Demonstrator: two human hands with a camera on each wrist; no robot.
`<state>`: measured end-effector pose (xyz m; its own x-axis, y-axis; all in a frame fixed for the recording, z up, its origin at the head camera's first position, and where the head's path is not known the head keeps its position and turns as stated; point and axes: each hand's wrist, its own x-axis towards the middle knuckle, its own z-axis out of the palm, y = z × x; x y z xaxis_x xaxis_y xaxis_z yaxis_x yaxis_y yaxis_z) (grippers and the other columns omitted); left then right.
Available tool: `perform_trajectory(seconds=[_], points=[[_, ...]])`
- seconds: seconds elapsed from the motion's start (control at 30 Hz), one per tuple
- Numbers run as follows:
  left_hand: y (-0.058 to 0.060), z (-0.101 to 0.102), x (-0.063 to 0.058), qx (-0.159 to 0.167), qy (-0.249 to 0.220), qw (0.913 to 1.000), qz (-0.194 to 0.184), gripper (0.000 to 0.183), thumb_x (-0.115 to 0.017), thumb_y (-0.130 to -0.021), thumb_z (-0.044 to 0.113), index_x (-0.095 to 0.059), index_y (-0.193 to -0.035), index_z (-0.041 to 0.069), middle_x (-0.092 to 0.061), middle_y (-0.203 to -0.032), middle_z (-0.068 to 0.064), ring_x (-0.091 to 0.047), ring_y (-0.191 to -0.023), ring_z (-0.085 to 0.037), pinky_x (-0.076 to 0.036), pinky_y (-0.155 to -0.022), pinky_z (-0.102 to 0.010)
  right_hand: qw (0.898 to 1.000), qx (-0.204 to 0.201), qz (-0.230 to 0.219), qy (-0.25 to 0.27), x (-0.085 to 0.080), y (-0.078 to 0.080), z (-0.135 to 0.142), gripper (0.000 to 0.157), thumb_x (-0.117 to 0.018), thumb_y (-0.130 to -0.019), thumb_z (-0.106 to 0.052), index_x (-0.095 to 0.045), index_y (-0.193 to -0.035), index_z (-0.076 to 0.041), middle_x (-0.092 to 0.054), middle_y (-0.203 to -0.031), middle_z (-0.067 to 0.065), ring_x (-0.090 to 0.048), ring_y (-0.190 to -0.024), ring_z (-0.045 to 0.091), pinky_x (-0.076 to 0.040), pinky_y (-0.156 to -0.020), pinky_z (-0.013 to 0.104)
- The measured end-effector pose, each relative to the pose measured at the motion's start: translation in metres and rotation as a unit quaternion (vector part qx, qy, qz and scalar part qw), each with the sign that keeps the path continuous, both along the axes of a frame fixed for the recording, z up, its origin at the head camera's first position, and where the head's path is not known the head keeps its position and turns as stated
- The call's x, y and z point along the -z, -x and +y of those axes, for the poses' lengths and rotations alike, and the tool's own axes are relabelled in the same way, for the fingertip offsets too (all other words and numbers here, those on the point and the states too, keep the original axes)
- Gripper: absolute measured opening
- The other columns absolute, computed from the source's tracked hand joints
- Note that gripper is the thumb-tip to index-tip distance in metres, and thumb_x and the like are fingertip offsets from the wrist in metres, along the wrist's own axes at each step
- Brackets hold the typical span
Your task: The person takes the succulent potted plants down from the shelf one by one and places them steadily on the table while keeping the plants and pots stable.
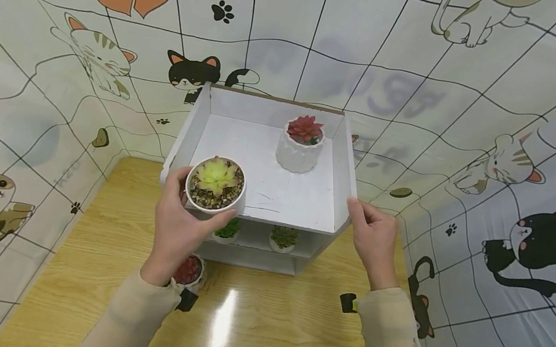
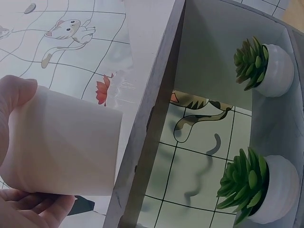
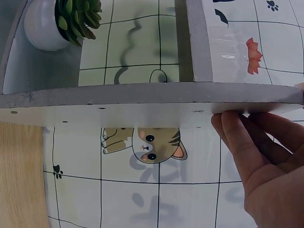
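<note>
My left hand (image 1: pixel 173 224) grips a small white pot with a yellow-green succulent (image 1: pixel 216 180) by its sides, over the front left of the white shelf's top (image 1: pixel 240 139). In the left wrist view the plain pot (image 2: pixel 71 142) has its base close to the shelf's front edge, thumb and fingers on opposite sides. My right hand (image 1: pixel 375 239) pinches the shelf's right side panel (image 1: pixel 343 176) near its front corner. Its fingers (image 3: pixel 235 137) press the outer face in the right wrist view, with the thumb mostly hidden behind the panel.
A red succulent in a white pot (image 1: pixel 299 150) stands at the top's back right. Two green succulents, one left (image 1: pixel 228 230) and one right (image 1: pixel 283 239), sit in the compartment below. Another red potted succulent (image 1: pixel 189 270) is on the wooden table (image 1: pixel 289 327), partly behind the left wrist.
</note>
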<state>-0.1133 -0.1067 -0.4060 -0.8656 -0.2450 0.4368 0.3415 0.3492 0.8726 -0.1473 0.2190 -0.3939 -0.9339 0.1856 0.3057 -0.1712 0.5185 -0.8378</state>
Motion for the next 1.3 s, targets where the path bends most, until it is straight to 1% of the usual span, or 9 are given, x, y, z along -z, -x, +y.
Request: perform_trajectory(seconds=[0.13, 0.23, 0.4, 0.5, 0.63, 0.8, 1.0, 1.2, 1.3], points=[[-0.002, 0.000, 0.000, -0.002, 0.009, 1.0000, -0.001, 0.097, -0.100, -0.062, 0.015, -0.046, -0.140, -0.004, -0.059, -0.134, -0.016, -0.059, -0.121, -0.024, -0.050, -0.105, -0.039, 1.000, -0.001, 0.000, -0.001, -0.001, 0.000, 0.000, 0.032, -0.065, -0.102, -0.027, -0.081, -0.106, 0.001, -0.050, -0.052, -0.005, -0.029, -0.047, 0.006, -0.030, -0.048, 0.025], [-0.004, 0.000, 0.000, 0.002, 0.010, 0.9999, -0.001, 0.097, -0.100, -0.062, 0.015, -0.046, -0.141, -0.004, -0.059, -0.135, -0.016, -0.059, -0.122, -0.024, -0.049, -0.104, -0.040, 1.000, 0.003, -0.003, -0.002, 0.000, 0.000, 0.000, 0.032, -0.065, -0.102, -0.027, -0.081, -0.106, 0.001, -0.053, -0.053, -0.005, -0.030, -0.048, 0.006, -0.030, -0.048, 0.025], [-0.007, 0.000, 0.002, 0.006, 0.013, 0.9999, 0.003, 0.098, -0.100, -0.062, 0.015, -0.046, -0.142, -0.004, -0.057, -0.137, -0.016, -0.057, -0.122, -0.024, -0.049, -0.104, -0.041, 1.000, 0.009, -0.001, -0.010, 0.001, 0.002, 0.000, 0.033, -0.064, -0.102, -0.027, -0.081, -0.106, 0.001, -0.067, -0.064, 0.008, -0.034, -0.050, 0.007, -0.032, -0.048, 0.025], [-0.009, 0.001, 0.003, 0.007, 0.020, 0.9998, 0.004, 0.099, -0.100, -0.062, 0.016, -0.046, -0.143, -0.004, -0.057, -0.138, -0.016, -0.057, -0.122, -0.024, -0.048, -0.103, -0.033, 1.000, 0.010, 0.000, -0.011, 0.002, 0.003, 0.000, 0.033, -0.064, -0.102, -0.027, -0.081, -0.105, 0.001, -0.070, -0.068, 0.011, -0.036, -0.051, 0.008, -0.032, -0.049, 0.024], [-0.012, 0.000, 0.005, 0.012, 0.024, 0.9996, 0.012, 0.097, -0.099, -0.063, 0.015, -0.047, -0.142, -0.004, -0.057, -0.137, -0.016, -0.057, -0.122, -0.024, -0.045, -0.102, -0.020, 1.000, 0.008, 0.001, -0.008, 0.001, 0.003, 0.000, 0.033, -0.065, -0.102, -0.027, -0.081, -0.105, 0.002, -0.062, -0.058, 0.001, -0.032, -0.049, 0.007, -0.030, -0.047, 0.025], [-0.015, -0.001, 0.007, 0.024, 0.021, 0.9992, 0.023, 0.096, -0.099, -0.062, 0.012, -0.047, -0.141, -0.004, -0.057, -0.137, -0.016, -0.057, -0.122, -0.025, -0.044, -0.103, -0.016, 1.000, 0.004, 0.001, -0.004, 0.001, 0.004, 0.001, 0.033, -0.065, -0.102, -0.027, -0.081, -0.105, 0.001, -0.050, -0.051, -0.010, -0.029, -0.048, 0.007, -0.028, -0.045, 0.025], [-0.020, -0.003, 0.008, 0.028, 0.019, 0.9990, 0.029, 0.096, -0.099, -0.062, 0.010, -0.047, -0.141, -0.005, -0.056, -0.136, -0.017, -0.057, -0.121, -0.024, -0.045, -0.103, -0.015, 1.000, 0.004, -0.002, -0.009, 0.000, 0.003, 0.001, 0.034, -0.065, -0.102, -0.029, -0.081, -0.104, 0.001, -0.041, -0.047, -0.008, -0.027, -0.046, 0.007, -0.026, -0.044, 0.024], [-0.026, -0.003, 0.009, 0.034, 0.023, 0.9986, 0.035, 0.095, -0.099, -0.059, 0.006, -0.048, -0.138, -0.007, -0.057, -0.134, -0.018, -0.057, -0.117, -0.020, -0.047, -0.100, -0.015, 1.000, 0.006, -0.015, -0.012, -0.001, 0.002, 0.001, 0.036, -0.064, -0.102, -0.032, -0.081, -0.105, 0.000, -0.045, -0.049, -0.007, -0.029, -0.046, 0.008, -0.028, -0.045, 0.025], [-0.028, -0.003, 0.010, 0.033, 0.032, 0.9981, 0.041, 0.096, -0.099, -0.058, 0.006, -0.047, -0.138, -0.009, -0.058, -0.133, -0.019, -0.058, -0.117, -0.020, -0.048, -0.100, -0.015, 1.000, 0.005, -0.007, -0.012, 0.000, 0.002, 0.001, 0.034, -0.064, -0.102, -0.029, -0.081, -0.105, 0.001, -0.047, -0.050, -0.007, -0.029, -0.047, 0.007, -0.029, -0.046, 0.025]])
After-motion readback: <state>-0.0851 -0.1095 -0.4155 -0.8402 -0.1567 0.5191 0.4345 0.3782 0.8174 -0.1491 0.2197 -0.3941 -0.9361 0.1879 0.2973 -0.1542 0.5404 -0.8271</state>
